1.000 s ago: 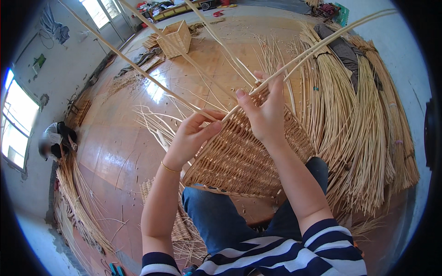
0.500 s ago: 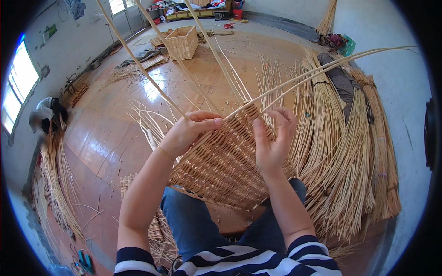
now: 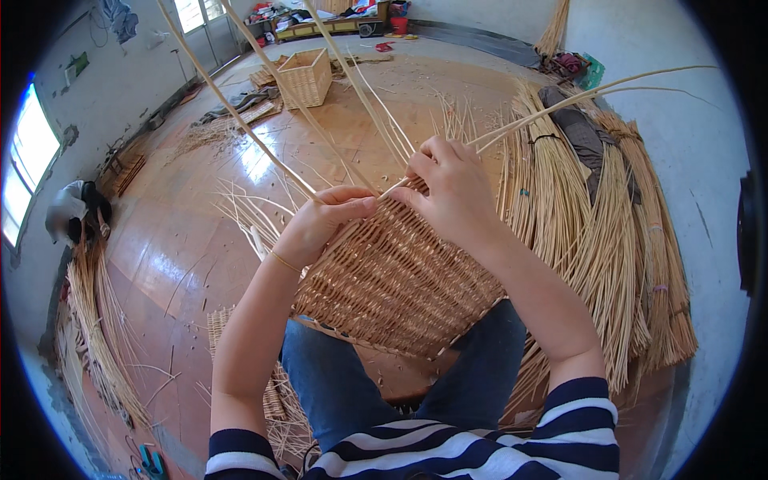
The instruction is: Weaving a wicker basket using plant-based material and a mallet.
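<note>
**Weaving well along**

Our left hand [image 3: 320,224] pinches the panel's [image 3: 392,280] top edge. Long rods [image 3: 329,36] jut loose, probably what's left. Panel, closely woven, above our knees [image 3: 490,344]. Right hand [image 3: 456,188] clasps the same edge.

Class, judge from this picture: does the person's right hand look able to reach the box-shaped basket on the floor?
Probably not as things stand: the right hand is at the woven panel's upper edge, pale rods rise beyond, and the basket looks far across the floor.
</note>
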Tool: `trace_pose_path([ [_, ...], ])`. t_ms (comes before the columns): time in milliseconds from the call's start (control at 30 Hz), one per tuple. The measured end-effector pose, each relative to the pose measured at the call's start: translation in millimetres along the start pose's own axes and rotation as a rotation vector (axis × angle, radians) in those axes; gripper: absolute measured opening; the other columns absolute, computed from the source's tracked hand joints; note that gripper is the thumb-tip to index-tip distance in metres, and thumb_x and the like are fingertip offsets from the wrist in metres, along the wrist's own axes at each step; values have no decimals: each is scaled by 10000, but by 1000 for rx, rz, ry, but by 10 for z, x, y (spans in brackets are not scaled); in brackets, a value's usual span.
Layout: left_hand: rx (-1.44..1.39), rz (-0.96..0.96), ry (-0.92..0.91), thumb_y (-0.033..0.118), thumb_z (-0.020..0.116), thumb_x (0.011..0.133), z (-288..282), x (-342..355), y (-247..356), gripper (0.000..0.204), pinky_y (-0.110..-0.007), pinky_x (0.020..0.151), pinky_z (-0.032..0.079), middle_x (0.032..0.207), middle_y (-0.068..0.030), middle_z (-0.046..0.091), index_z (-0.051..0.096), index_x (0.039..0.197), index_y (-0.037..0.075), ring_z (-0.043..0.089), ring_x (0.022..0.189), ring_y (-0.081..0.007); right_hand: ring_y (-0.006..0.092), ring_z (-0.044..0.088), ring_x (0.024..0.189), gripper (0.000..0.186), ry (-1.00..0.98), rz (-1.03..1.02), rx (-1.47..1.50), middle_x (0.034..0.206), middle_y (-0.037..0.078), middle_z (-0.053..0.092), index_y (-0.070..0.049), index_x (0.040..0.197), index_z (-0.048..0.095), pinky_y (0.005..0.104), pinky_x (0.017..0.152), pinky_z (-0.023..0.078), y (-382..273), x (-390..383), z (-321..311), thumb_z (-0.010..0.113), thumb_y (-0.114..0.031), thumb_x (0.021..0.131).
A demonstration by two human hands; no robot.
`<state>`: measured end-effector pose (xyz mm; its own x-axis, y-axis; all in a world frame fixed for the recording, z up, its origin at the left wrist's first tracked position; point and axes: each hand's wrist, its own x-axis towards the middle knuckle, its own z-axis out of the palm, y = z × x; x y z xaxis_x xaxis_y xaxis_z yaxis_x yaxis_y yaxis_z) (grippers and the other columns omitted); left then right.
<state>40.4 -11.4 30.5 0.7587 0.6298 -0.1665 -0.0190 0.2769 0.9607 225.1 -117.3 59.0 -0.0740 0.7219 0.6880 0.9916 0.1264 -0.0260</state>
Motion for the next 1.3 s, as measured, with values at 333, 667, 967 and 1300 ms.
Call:
trace_pose_path([
  [333,-70,66,-3,132,662,867,-62,82,-174,253,-259,695,525,903,-67,673,639,1070,-18,647,780,-130,229,607,938,159,-218,-100,-273,887,72,610,-94,832,645,377,802,465,-274,220,9,667,-248,800],
  [667,-20,93,-7,172,672,866,-94,38,-166,266,-242,687,500,897,-56,673,652,1053,-15,632,775,-118,185,628,685,201,-106,-433,90,842,88,635,-57,834,644,333,593,504,-336,-293,-171,607,-254,854],
  [967,-5,47,17,241,687,869,-202,-72,-186,323,-233,662,486,887,-47,667,647,1070,-9,612,747,-102,119,591,857,260,-279,242,855,1042,79,572,-105,1165,466,272,695,522,192,110,-259,530,-256,964],
  [1300,-30,34,81,187,669,887,-84,-45,-187,251,-240,676,505,888,-44,667,652,1040,-12,615,758,-95,284,672,837,142,-380,-36,98,1052,113,639,-81,912,641,412,702,530,-263,946,127,570,-202,886],
])
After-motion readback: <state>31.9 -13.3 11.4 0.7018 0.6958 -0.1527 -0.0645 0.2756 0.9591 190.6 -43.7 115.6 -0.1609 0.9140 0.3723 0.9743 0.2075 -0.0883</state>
